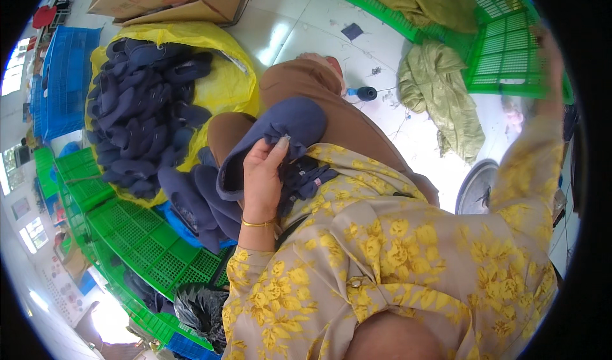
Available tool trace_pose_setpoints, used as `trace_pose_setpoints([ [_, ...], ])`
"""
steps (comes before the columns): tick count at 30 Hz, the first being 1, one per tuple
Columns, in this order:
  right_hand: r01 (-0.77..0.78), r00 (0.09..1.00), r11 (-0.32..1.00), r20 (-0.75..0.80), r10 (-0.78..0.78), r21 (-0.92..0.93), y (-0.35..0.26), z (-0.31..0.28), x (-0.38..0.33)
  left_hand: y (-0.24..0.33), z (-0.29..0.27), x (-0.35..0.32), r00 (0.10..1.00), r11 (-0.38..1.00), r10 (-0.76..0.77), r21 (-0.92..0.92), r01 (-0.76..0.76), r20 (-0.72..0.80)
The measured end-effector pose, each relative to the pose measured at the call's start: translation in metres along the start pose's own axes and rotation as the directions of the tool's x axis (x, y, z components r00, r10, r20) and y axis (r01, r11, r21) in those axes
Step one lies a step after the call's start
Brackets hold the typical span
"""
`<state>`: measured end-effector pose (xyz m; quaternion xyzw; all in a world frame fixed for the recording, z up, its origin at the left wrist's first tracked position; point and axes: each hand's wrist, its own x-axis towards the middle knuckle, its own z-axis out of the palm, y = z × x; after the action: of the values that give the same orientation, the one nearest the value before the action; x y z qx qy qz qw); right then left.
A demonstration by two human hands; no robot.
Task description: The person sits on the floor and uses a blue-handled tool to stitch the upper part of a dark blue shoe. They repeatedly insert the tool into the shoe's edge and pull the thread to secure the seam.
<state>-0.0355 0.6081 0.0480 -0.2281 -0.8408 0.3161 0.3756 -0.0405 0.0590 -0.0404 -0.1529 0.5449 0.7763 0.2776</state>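
Note:
My left hand (pixel 262 165) has its thumb and fingers closed on a navy fabric slipper (pixel 299 119), gripping it by a gathered edge above my lap. The slipper's rounded end points away from me. Bunched navy fabric pieces (pixel 305 180) lie on my lap below it, one with a small pale and red tag. More navy slippers (pixel 191 200) rest beside my left knee. At the far right my right arm stretches away, and my right hand (pixel 547 51) is blurred beside a green plastic crate (pixel 510 57); its fingers cannot be made out.
A yellow bag (pixel 229 82) to the left holds a heap of navy slippers (pixel 137 111). Green crates (pixel 140 239) line the left side, with a black plastic bag (pixel 201 306) nearby. A cardboard box (pixel 172 0), olive sacking (pixel 440 92), a dark thread cone (pixel 366 93) and a round metal object (pixel 477 188) are on the floor.

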Motion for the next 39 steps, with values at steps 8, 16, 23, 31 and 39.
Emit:
trace_pose_setpoints([
  [8,-0.163,0.519,0.864,0.786,-0.337,0.477,-0.144,0.162,-0.237,0.004,-0.002,0.001,0.997,0.999,-0.035,-0.024,0.037,0.075],
  [16,0.041,0.388,0.861,0.786,-0.481,0.507,-0.163,0.175,-0.26,-0.001,-0.01,0.002,0.995,1.0,-0.025,0.001,0.025,0.092],
  [23,0.2,0.332,0.833,0.765,-0.552,0.515,-0.172,0.175,-0.252,0.0,-0.003,0.003,0.998,1.0,-0.008,-0.014,0.009,0.07],
  [31,0.402,0.139,0.779,0.809,-0.571,0.481,-0.187,0.174,-0.24,0.001,0.003,0.002,0.999,1.0,0.002,0.001,-0.002,0.034],
  [39,0.244,0.211,0.897,0.883,-0.42,0.369,-0.186,0.172,-0.264,-0.007,-0.007,0.005,1.0,0.998,0.012,0.062,-0.012,-0.004],
])
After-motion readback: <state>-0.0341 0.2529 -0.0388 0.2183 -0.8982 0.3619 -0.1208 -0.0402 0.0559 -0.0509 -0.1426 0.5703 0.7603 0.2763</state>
